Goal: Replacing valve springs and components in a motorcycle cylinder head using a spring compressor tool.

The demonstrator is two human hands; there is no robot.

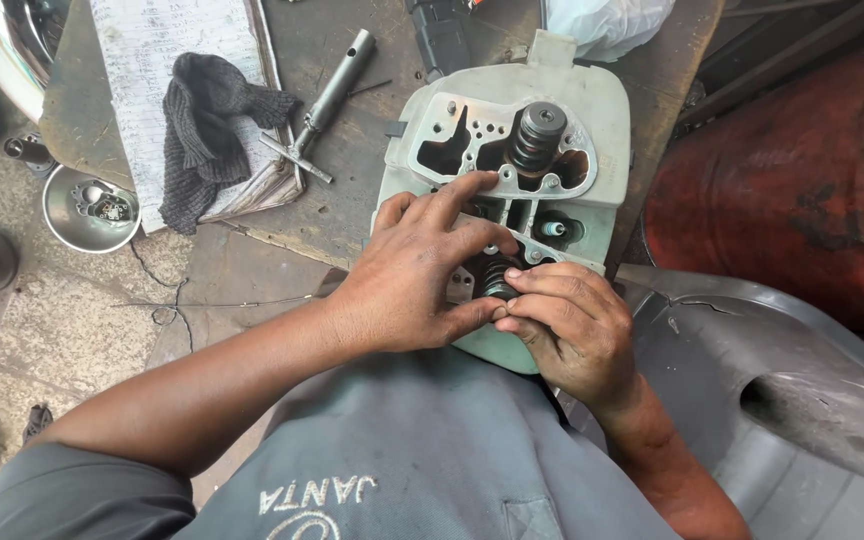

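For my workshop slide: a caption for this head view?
Both hands, left hand and right hand, pinch a valve spring in a pale cylinder head.

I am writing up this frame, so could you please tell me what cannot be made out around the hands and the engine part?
- Head view: the spring under the left hand and right hand; fingers hide most of it.
- Cylinder head: its near end is covered by both hands.
- White bag: cut off by the top edge.
- Small parts in the metal bowl: too small to tell.
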